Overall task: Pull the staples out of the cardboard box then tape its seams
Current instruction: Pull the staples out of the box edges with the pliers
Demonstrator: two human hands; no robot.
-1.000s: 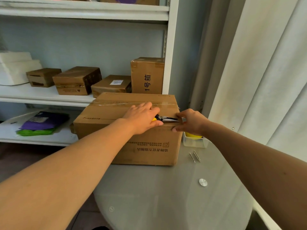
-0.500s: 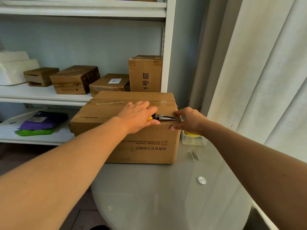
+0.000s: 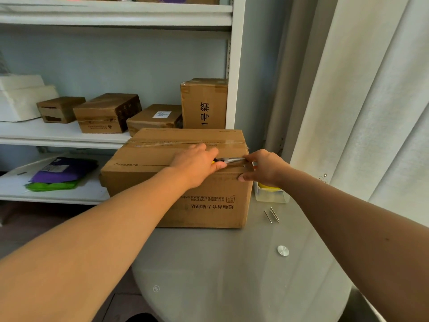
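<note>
- Head view: one brown corrugated cardboard box [image 3: 162, 173], rectangular, matte, sitting on a smooth round glass table [image 3: 232, 263], long axis running left to right, clear glossy tape along its top seam.
- Left hand [image 3: 197, 163] curled around pliers [image 3: 228, 160] with a yellow-and-black handle; slim metal tip pointing right, lying flat along the box top near its right front edge.
- Right hand [image 3: 264, 168] bracing the box's right front corner, fingers bent over the edge and touching the cardboard just beside the pliers' tip; holding nothing else visible.
- Two thin metal nails [image 3: 271, 214] lying side by side on the glass, right of the box.
- One clear plastic container [image 3: 271, 196] with yellow contents, just beside the box.
- Four smaller cardboard boxes [image 3: 106, 112] on a white shelf [image 3: 58, 135] behind.
- White pleated curtain [image 3: 371, 112] at right.
</note>
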